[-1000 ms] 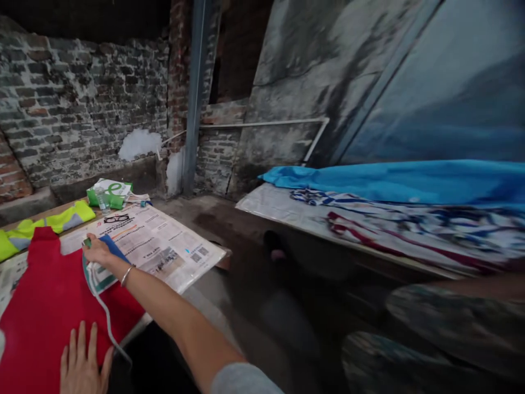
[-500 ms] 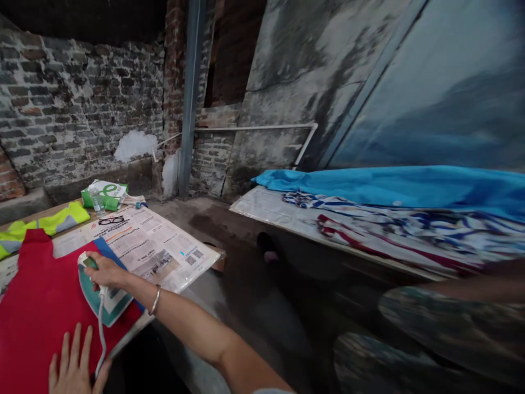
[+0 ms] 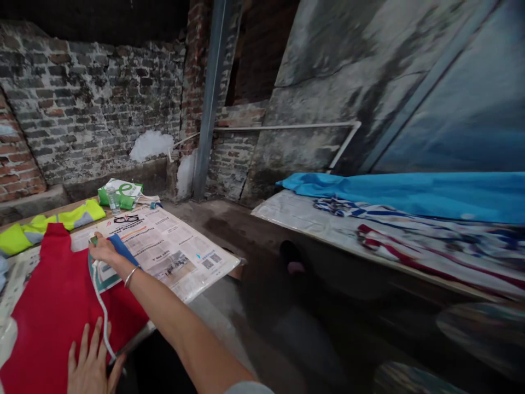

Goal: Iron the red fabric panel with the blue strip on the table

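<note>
A red garment [image 3: 53,306] lies spread over the newspaper-covered table [image 3: 192,284] at the left. My right hand [image 3: 102,254], with a silver bangle at the wrist, is wrapped round the handle of a green and white iron [image 3: 107,283]. The iron sits on the garment's upper right part, beside a blue piece [image 3: 123,249]. Its white cord [image 3: 102,312] hangs toward me and passes close to my left hand. Flat on the red cloth near the bottom edge, my left hand [image 3: 92,361] has its fingers spread.
Eyeglasses [image 3: 126,219], a clear bottle [image 3: 112,201], a green and white bag [image 3: 127,191] and a yellow reflective garment [image 3: 65,219] lie at the table's back. Rightward, a second table [image 3: 279,210] bears blue cloth [image 3: 402,191] and striped cloth [image 3: 394,224]. A dark shoe [image 3: 290,254] shows between them.
The iron in my right hand has moved up the garment, away from my left hand. The view has shifted, so the tables appear farther right.
</note>
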### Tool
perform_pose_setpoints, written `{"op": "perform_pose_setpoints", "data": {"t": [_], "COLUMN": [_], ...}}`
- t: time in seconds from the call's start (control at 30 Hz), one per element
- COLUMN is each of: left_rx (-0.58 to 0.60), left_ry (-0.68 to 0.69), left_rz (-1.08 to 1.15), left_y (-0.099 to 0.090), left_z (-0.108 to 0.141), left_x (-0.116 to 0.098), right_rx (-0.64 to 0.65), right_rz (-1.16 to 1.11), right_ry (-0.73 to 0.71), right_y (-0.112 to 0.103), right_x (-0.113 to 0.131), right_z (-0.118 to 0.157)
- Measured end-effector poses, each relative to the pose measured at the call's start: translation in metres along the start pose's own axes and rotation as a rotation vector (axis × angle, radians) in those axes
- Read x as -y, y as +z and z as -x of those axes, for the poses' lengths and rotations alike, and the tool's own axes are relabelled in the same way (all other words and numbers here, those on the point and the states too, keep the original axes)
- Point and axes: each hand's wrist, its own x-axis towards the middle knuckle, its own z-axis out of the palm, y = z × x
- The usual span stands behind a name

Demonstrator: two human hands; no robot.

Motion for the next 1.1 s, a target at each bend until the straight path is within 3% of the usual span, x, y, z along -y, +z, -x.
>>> {"op": "perform_pose_setpoints", "data": {"t": [0.23, 0.37, 0.53, 0.67, 0.77, 0.9, 1.0, 1.1], "left_rx": [0.04, 0.027, 0.052, 0.1, 0.074, 0.015, 0.02, 0.026], "left_ry": [-0.031, -0.025, -0.014, -0.021, -0.135, -0.298, -0.386, -0.41], "left_rz": [-0.012, -0.008, 0.037, 0.141, 0.196, 0.088, -0.003, -0.02], "left_y": [-0.008, -0.01, -0.003, -0.012, -0.026, -0.032, -0.024, -0.016], "left_z": [-0.001, -0.003, 0.003, 0.009, 0.008, 0.013, 0.025, 0.035], "left_x": [-0.006, -0.007, -0.008, -0.009, 0.007, 0.05, 0.073, 0.077], "right_rx": [0.177, 0.202, 0.223, 0.19, 0.217, 0.24, 0.252, 0.283], "right_rz": [-0.063, -0.172, -0.272, -0.321, -0.339, -0.345, -0.351, -0.353], "right_ry": [-0.028, -0.062, -0.043, 0.031, 0.027, 0.018, 0.016, 0.001], "right_y": [-0.005, -0.004, 0.002, 0.01, 0.019, 0.025, 0.025, 0.022], "right_x": [-0.033, -0.053, -0.049, -0.035, -0.027, -0.023, -0.028, -0.04], "right_z": [0.048, 0.071, 0.059, 0.035, 0.016, 0.003, 0.011, 0.035]}}
